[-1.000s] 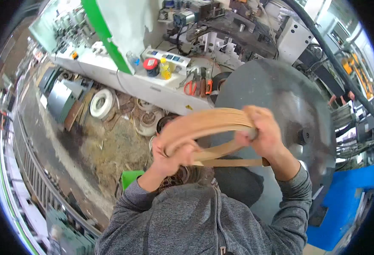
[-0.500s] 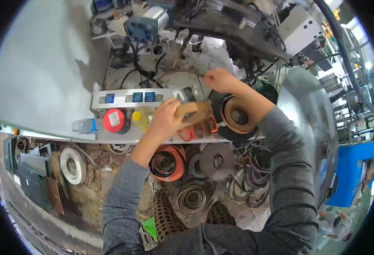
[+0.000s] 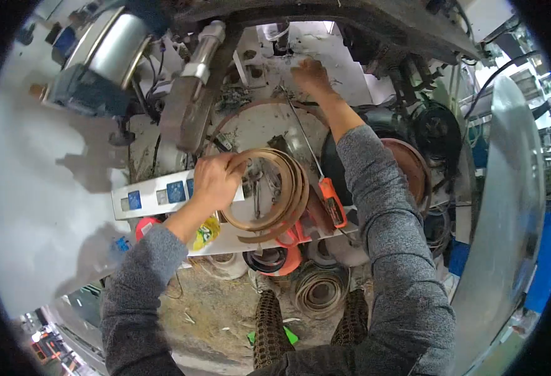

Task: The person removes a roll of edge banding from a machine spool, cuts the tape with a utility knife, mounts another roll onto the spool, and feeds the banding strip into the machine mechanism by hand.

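Observation:
My left hand (image 3: 218, 182) grips a loose coil of thin brown edge-banding strip (image 3: 303, 194) by its left side, above the white work surface. Several turns of the coil have spread apart, and one free end hangs at its lower edge. Farther off, my right hand (image 3: 311, 76) reaches over the back of the surface with its fingers curled closed. What it holds, if anything, is hidden. A long screwdriver with an orange handle (image 3: 333, 203) lies between the coil and my right forearm. Red scissors handles (image 3: 293, 235) show just under the coil.
A white strip with blue labels (image 3: 176, 192) and a yellow item (image 3: 206, 233) sit by my left wrist. Above hang a metal cylinder (image 3: 119, 50) and a dark machine beam (image 3: 275, 11). A brown roll (image 3: 413, 166) stands at right; more coils (image 3: 320, 294) lie on the floor.
The view has moved closer to the machine. The coil in my left hand has tilted face-up and its turns have loosened. My right hand has reached farther toward the back.

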Tool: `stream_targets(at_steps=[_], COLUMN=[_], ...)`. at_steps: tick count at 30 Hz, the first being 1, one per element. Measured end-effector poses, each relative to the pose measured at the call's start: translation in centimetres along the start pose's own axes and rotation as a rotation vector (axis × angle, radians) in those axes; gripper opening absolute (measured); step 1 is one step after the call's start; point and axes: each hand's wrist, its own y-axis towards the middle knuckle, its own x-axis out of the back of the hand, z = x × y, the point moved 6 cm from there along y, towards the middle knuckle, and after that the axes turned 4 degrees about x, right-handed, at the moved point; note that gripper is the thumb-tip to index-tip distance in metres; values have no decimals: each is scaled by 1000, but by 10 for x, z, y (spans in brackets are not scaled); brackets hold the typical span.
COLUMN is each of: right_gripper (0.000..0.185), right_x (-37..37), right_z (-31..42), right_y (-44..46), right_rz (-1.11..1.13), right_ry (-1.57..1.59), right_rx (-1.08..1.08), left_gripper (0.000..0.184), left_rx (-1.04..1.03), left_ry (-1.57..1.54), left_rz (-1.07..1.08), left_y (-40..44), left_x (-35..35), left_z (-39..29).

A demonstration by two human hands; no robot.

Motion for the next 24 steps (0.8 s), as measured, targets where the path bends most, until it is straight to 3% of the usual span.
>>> stream_targets(at_steps=[2, 5, 8, 10, 13, 19, 22, 24], right_gripper=[50, 70, 58, 59, 60, 59, 58, 58], right_x=[-9, -17, -23, -42, -40, -30, -49, -46], right_z=[-3, 9, 24, 14, -3, 26, 24, 18], right_y=[19, 27, 31, 56, 79, 65, 69, 77], right_rz=[167, -73, -460, -565, -301, -107, -532, -566], right_ry=[41, 169, 350, 250, 234, 99, 19, 203], right_rx=[-23, 81, 113, 126, 53, 32, 183, 131], left_gripper=[24, 21, 19, 19, 19, 22, 22, 22], left_rx=[-1, -95, -134, -159, -106, -44, 1, 3], left_ry=[-15, 60, 84, 85, 56, 71, 28, 32], left_rz=[-3, -54, -39, -32, -14, 46, 43, 43], left_y=[1, 0, 1, 0, 3, 5, 6, 6], left_x=[-2, -2, 0, -1, 1, -2, 1, 1], left_z=[0, 1, -5, -1, -1, 3, 0, 0])
